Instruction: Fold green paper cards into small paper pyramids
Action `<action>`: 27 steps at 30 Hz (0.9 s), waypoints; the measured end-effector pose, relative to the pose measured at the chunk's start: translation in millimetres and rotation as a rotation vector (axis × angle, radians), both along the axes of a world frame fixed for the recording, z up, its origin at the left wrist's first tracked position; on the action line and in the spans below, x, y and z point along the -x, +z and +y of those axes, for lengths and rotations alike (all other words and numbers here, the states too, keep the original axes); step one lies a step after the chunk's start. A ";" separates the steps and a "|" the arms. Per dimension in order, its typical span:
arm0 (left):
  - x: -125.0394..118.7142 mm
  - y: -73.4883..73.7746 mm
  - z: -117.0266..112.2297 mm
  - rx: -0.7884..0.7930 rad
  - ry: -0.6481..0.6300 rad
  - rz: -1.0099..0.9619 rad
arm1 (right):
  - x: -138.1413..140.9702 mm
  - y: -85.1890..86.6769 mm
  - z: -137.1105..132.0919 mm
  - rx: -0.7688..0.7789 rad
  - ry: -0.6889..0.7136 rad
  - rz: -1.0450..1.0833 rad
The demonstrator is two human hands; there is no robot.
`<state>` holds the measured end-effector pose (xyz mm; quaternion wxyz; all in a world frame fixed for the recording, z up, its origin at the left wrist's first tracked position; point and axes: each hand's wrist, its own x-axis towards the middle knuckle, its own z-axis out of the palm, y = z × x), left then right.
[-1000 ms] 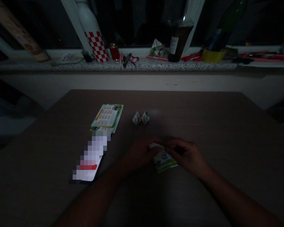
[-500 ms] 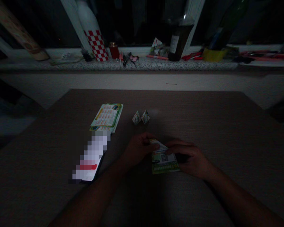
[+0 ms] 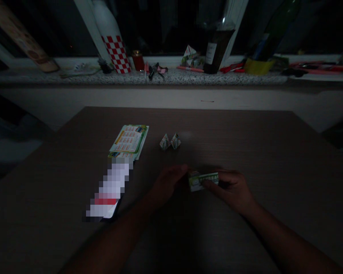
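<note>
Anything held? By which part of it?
Folded paper, gripped at its right half by the right hand. Whether the left hand touches it: can't tell.

Across the back runs a speckled stone windowsill (image 3: 165, 79), and it's crowded! Far left, a tall printed tube (image 3: 23, 36) leans in the view; next comes a white bottle (image 3: 114, 51) sporting red checks round its lower half, and just beside it a small red jar (image 3: 137, 61). Centre now: a pink pen (image 3: 190, 69) lies flat, its end close to a dark-filled cup (image 3: 215, 51) wearing a white label. Over to the right, a green bottle (image 3: 281, 28) rises above a yellow container (image 3: 258, 67); whether it stands inside, I can't tell. Down on the wood-grained table (image 3: 260, 148), left side, a smartphone (image 3: 110, 212) glows, its screen mostly pixelated.
</note>
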<state>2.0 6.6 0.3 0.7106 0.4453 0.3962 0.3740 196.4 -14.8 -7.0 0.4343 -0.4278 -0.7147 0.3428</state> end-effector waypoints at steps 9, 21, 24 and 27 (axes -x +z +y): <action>-0.9 0.8 -3.1 -0.109 -0.082 0.096 | 2.4 -2.0 -1.9 0.026 -0.083 0.004; 0.7 -3.1 -2.9 -0.238 -0.123 0.296 | 4.6 -1.3 -4.7 0.039 -0.094 -0.039; 0.8 -3.2 -3.3 -0.263 -0.135 0.316 | 4.2 -1.1 -5.1 0.033 -0.092 -0.050; 0.7 -1.6 -3.5 -0.282 -0.135 0.331 | 4.4 -0.7 -5.3 0.048 -0.082 -0.039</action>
